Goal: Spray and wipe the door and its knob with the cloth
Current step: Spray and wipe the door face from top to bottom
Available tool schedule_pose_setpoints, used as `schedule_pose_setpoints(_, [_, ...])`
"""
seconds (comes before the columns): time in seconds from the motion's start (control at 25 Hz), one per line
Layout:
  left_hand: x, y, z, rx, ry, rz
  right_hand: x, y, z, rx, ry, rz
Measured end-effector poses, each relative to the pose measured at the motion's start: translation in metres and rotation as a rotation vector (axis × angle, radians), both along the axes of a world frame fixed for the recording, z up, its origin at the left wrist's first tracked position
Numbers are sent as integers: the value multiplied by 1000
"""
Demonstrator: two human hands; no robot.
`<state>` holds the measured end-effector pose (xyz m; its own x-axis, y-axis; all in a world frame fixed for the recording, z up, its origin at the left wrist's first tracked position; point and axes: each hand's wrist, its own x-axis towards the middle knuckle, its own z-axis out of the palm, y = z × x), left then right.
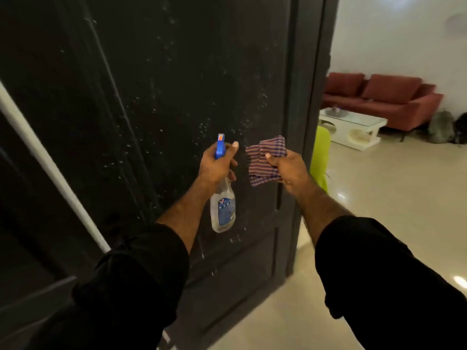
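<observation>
Dark panelled door [177, 84] fills the left and centre of the view, standing open, its free edge toward the right. Fine droplets speckle the middle panel, thickest just above the hands. Knob not visible.

Left hand [217, 165] grips the neck of a clear spray bottle [223, 208] with a blue trigger head, fingers curled round it, forefinger raised near the nozzle, which points at the door. Bottle hangs below the fist, close to the door face.

Right hand [285, 170] pinches a folded striped cloth [265, 159], thumb on top, fingers clenched beneath. Cloth is held up just beside the bottle head, near the door's right stile; whether it touches the door cannot be told. Both forearms bare, black sleeves [379, 274] pushed up.

A pale strip [50, 165] runs diagonally at far left.

Past the door edge: a lime-green object [320, 157], partly hidden behind the door and right wrist. Beyond it a glossy pale tiled floor [391, 198], a white low table [353, 127] with a glass top, a red sofa [384, 97] against a white wall, and dark bags [444, 125] on the floor by the sofa's right end.
</observation>
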<state>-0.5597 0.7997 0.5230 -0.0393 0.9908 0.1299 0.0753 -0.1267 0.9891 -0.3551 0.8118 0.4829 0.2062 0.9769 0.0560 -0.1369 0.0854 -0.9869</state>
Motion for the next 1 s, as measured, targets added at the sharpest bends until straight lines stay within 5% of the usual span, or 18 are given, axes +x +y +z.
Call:
schedule_pose_setpoints(0.32, [-25,6,178,218,-35,402,-30,95,199,351,16,311])
schedule_pose_setpoints(0.64, [-39,-44,365,466,-20,561,-55,102,415,705,71,434])
schedule_pose_setpoints(1.0, [-92,-83,452,600,20,660,-78,81,512,840,114,406])
